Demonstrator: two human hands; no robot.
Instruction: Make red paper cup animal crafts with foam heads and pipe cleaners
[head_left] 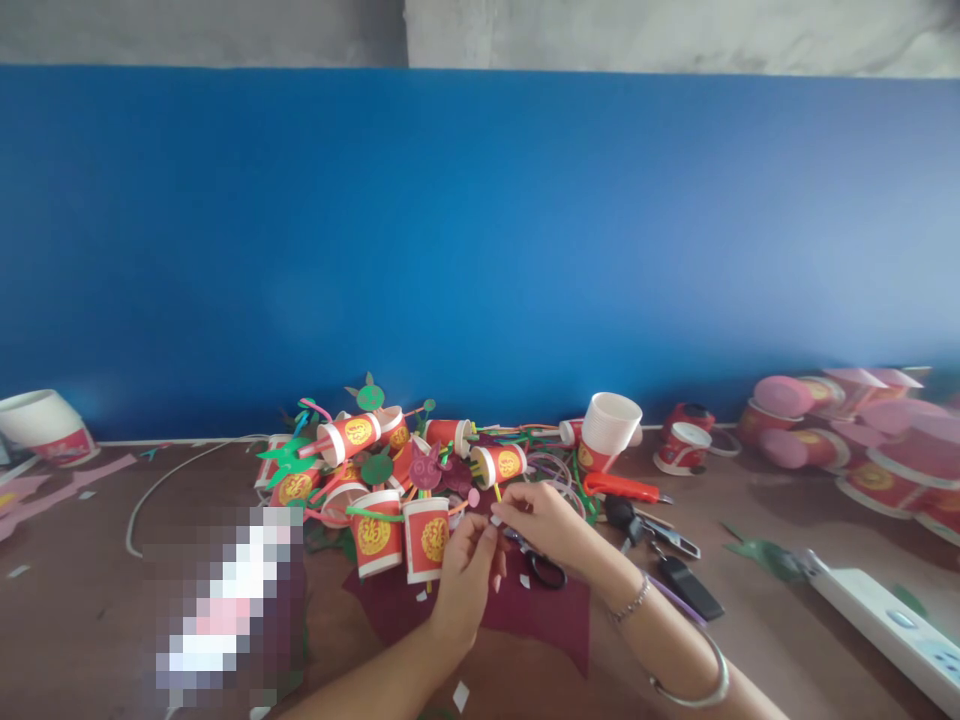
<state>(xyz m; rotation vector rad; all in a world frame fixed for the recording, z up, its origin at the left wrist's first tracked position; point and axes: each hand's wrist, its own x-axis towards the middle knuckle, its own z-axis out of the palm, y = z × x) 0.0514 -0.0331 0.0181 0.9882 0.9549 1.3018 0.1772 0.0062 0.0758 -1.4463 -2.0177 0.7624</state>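
Near the middle of the table my left hand [469, 572] has its fingers curled, thumb pressed to the fingers. Close by on its right, my right hand [541, 515] pinches a small white piece [496, 520] between thumb and fingertips, just above the left fingertips. Whatever the left fingers hold is too small to make out. Red paper cups with gold emblems [377, 535] stand and lie just beyond the hands, with green and dark red paper shapes among them. Under the hands lies dark red paper [536, 615], with black-handled scissors [547, 572] partly on it.
A stack of white cups [611, 425] stands behind, near an orange-red cutter [622, 487]. Keys and a black fob [688, 588] lie to the right, before a white power strip [889, 625]. Pink-topped cups [892, 475] fill the far right. A blue panel [450, 250] rises behind.
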